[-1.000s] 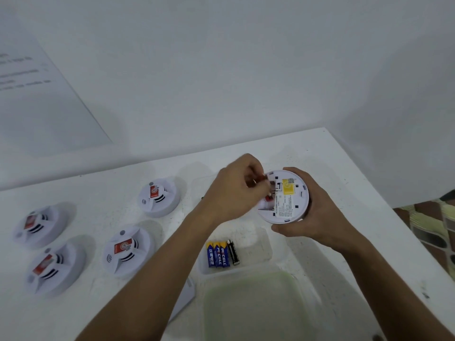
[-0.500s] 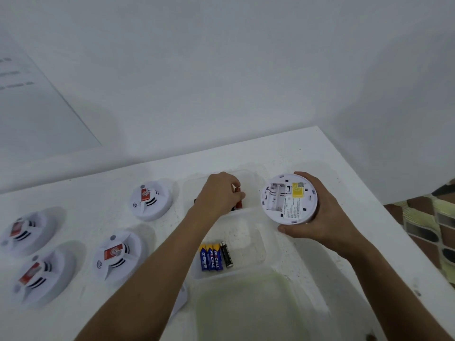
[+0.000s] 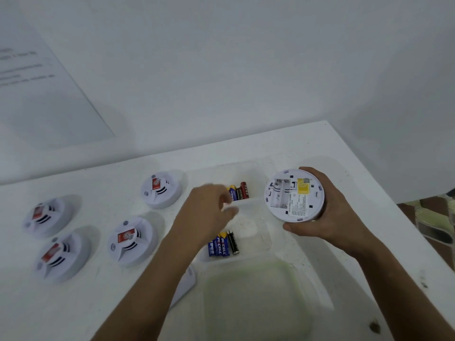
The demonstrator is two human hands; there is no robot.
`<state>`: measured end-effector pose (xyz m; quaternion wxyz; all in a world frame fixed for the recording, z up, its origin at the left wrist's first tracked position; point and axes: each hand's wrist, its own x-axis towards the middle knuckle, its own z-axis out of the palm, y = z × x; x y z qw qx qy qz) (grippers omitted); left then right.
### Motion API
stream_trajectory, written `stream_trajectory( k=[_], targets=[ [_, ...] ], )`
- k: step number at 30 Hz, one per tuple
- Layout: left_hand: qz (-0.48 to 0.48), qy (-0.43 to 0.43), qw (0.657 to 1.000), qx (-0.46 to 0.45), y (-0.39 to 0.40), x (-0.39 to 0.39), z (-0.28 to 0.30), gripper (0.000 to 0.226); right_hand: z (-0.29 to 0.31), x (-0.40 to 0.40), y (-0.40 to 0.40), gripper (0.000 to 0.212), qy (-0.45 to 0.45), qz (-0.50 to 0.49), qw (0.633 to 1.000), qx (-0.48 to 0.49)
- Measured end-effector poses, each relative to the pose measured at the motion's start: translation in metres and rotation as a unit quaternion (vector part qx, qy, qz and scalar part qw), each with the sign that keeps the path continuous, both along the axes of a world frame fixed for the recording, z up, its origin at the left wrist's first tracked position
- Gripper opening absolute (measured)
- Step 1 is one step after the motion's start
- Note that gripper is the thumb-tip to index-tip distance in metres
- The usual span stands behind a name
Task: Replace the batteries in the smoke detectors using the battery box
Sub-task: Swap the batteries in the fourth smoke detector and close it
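Nearest me, the greenish lid (image 3: 256, 301) of the battery box lies flat on the counter (image 3: 344, 148), with the corner of a small white piece (image 3: 187, 284) showing beside my left forearm; I cannot tell what it is. Just beyond the lid sits the clear battery box (image 3: 264, 238) itself, and its near compartment holds three batteries (image 3: 223, 243) lying side by side, two blue and one black. My left hand (image 3: 209, 212) hovers over the box with fingers loosely spread and holding nothing; it is blurred, so I cannot tell the finger positions exactly. My right hand (image 3: 322, 212) is wrapped around the open smoke detector (image 3: 294, 195), tilted with its back toward me, and its battery bay looks empty. In the far compartment lie three more batteries (image 3: 238, 191): blue, dark and red. To the left stand four other smoke detectors (image 3: 131, 238), face up on the counter. I judge the job early: this unit appears stripped and wants fresh cells, and the four others look untouched, though I cannot see their bays.
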<state>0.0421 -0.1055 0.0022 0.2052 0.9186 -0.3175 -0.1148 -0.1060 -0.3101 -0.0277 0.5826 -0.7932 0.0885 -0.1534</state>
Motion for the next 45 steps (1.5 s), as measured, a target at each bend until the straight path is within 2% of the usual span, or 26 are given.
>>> stream_trajectory(
  k=[3, 6, 7, 10, 15, 22, 27, 32, 34, 38, 41, 45],
  targets=[
    [-0.018, 0.038, 0.993, 0.106, 0.017, -0.016, -0.008, 0.036, -0.005, -0.005, 0.009, 0.097, 0.006, 0.012, 1.0, 0.002],
    [-0.012, 0.044, 0.985, 0.169, 0.016, -0.017, -0.018, 0.052, -0.005, -0.01, 0.015, 0.097, 0.002, 0.012, 1.0, 0.007],
    [-0.016, 0.035, 0.981, 0.188, 0.013, -0.017, -0.019, 0.052, -0.004, -0.012, 0.016, 0.097, 0.001, 0.009, 1.0, 0.011],
    [-0.043, -0.004, 0.971, 0.234, 0.003, -0.016, -0.022, 0.033, -0.003, -0.02, 0.019, 0.096, 0.002, 0.01, 1.0, 0.021],
    [-0.057, 0.0, 0.966, 0.252, -0.005, -0.015, -0.024, 0.044, -0.003, -0.033, 0.021, 0.093, 0.01, 0.016, 1.0, 0.012],
    [-0.034, 0.079, 0.987, 0.138, 0.0, -0.014, -0.023, 0.039, -0.002, -0.039, 0.024, 0.094, 0.011, 0.015, 1.0, 0.013],
    [0.009, 0.104, 0.994, -0.023, 0.009, -0.019, -0.01, 0.02, 0.002, -0.035, 0.028, 0.094, 0.003, 0.027, 1.0, 0.013],
    [0.075, 0.094, 0.956, -0.268, 0.013, -0.031, 0.023, 0.017, 0.004, -0.026, 0.034, 0.098, -0.008, 0.042, 0.999, 0.006],
    [0.061, 0.086, 0.94, -0.323, 0.012, -0.04, 0.035, 0.015, 0.005, -0.021, 0.038, 0.099, -0.011, 0.053, 0.999, 0.006],
    [0.002, 0.113, 0.942, -0.316, 0.008, -0.049, 0.034, 0.017, 0.006, -0.011, 0.045, 0.099, -0.019, 0.073, 0.997, 0.005],
    [0.008, 0.112, 0.947, -0.301, 0.007, -0.044, 0.029, 0.019, 0.006, -0.007, 0.046, 0.099, -0.02, 0.092, 0.995, 0.021],
    [-0.035, 0.048, 0.965, -0.256, 0.007, -0.041, 0.023, 0.023, 0.008, -0.004, 0.042, 0.097, -0.022, 0.102, 0.994, 0.024]
  ],
)
